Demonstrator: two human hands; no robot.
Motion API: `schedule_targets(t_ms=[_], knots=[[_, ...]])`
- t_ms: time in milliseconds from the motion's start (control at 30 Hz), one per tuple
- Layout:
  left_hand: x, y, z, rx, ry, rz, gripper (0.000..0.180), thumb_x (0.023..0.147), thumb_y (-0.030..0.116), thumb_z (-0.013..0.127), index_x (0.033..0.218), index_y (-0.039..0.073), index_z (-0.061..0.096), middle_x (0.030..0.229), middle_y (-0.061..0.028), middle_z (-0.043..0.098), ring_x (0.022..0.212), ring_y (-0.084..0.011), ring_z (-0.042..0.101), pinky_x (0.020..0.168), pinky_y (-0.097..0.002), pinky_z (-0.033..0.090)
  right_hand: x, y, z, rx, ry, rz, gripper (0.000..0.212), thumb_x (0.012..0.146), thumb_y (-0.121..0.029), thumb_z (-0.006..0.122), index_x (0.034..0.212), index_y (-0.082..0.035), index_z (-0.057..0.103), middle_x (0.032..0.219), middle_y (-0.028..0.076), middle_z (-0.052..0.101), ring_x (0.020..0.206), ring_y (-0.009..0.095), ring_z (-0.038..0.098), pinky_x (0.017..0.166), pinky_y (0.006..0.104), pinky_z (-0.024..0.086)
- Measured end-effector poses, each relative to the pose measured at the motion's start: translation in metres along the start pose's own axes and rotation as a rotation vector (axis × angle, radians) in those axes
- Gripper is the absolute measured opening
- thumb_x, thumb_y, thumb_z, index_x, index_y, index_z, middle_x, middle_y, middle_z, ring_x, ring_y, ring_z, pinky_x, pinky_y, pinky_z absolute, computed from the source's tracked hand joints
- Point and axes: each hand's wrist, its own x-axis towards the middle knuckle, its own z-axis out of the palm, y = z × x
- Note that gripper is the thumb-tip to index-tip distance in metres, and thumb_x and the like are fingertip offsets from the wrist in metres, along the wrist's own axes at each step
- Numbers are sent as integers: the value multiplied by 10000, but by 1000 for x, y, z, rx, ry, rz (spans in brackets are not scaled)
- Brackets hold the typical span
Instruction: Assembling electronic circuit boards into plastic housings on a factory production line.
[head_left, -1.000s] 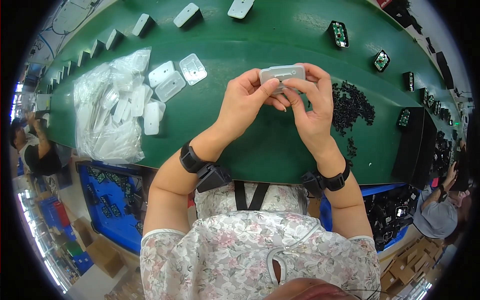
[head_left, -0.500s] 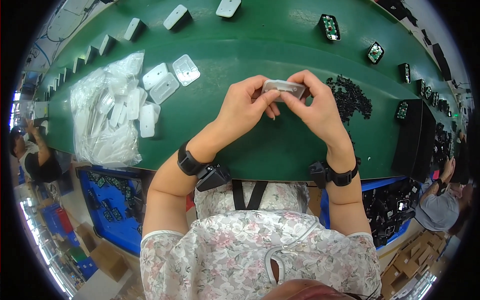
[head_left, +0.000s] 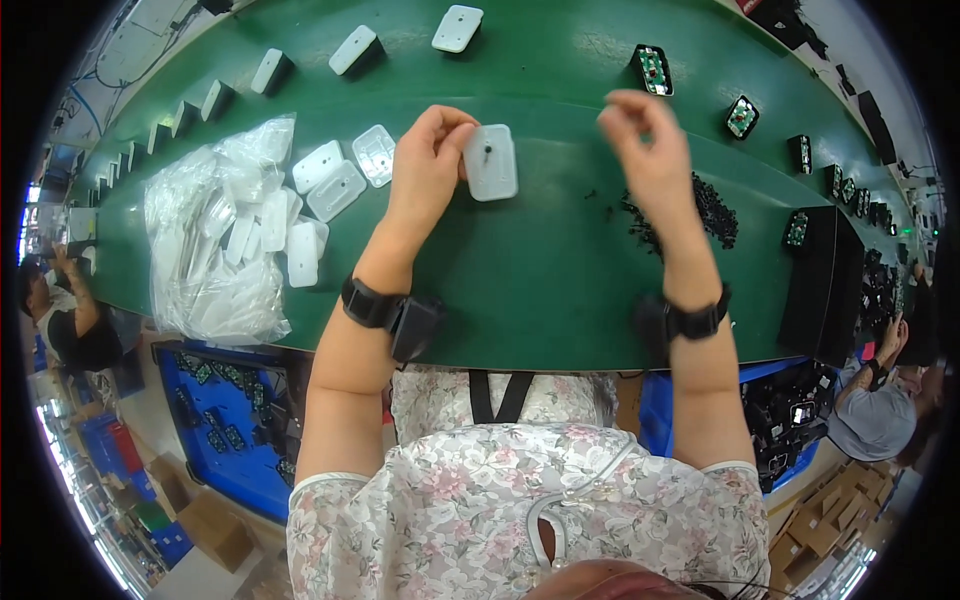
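Note:
My left hand (head_left: 428, 165) pinches the edge of a translucent white plastic cover (head_left: 497, 178) between thumb and fingers, over the green table. A small dark piece sits in the upper part of this cover. Raised to the right, apart from the cover, my right hand (head_left: 652, 150) is blurred by motion. Its fingers are loosely curved with a gap to the thumb, and nothing shows in them. Below that hand and its wrist lies a scattered heap of small black parts (head_left: 715, 215). Several similar loose covers (head_left: 337, 190) lie left of my left hand.
A clear plastic bag (head_left: 215, 260) of covers lies on the table (head_left: 560, 300) at left. White-topped housings (head_left: 355, 50) line the far left; black housings with green circuit boards (head_left: 652, 70) line the far right. A black box (head_left: 825, 285) stands at right. Blue bins (head_left: 205, 440) flank me.
My right hand has let go of the cover and moved right and up. My left hand has shifted left, and the cover now shows its broad side with the dark piece.

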Motion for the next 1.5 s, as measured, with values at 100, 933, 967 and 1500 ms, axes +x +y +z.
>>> schedule_targets(t_ms=[100, 933, 967, 1500], knots=[[17, -26, 0, 355, 117, 403, 93, 886, 74, 554, 924, -1, 592, 788, -123, 628, 683, -253, 605, 617, -327, 483, 62, 34, -21, -674, 269, -67, 540, 854, -558, 539, 1196, -141, 563, 1170, 136, 520, 1015, 294, 546, 814, 396, 467], [-2, -8, 10, 412, -130, 635, 502, 755, -94, 551, 1236, 45, 515, 1221, -135, 565, 1129, -318, 524, 946, -374, 448, 4, -20, -7, -231, -209, -253, 288, 774, -80, 685, 1047, -2, 635, 1007, 99, 663, 910, 208, 626, 846, 298, 473], [-1, -4, 6, 386, -162, 608, 509, 755, -109, 519, 1238, 53, 523, 1255, -125, 548, 1146, -306, 521, 950, -366, 452, -1, -24, 1, -248, -216, -310, 302, 767, -84, 694, 1056, -16, 636, 1020, 105, 660, 919, 225, 624, 845, 305, 477], [-18, -7, -10, 853, -183, 588, 408, 847, 54, 421, 1214, 117, 588, 1288, -53, 551, 1184, -223, 520, 989, -385, 412, -22, -34, 42, -503, -242, -554, 313, 762, -79, 685, 1068, -43, 629, 1068, 102, 627, 924, 265, 596, 778, 343, 503]])
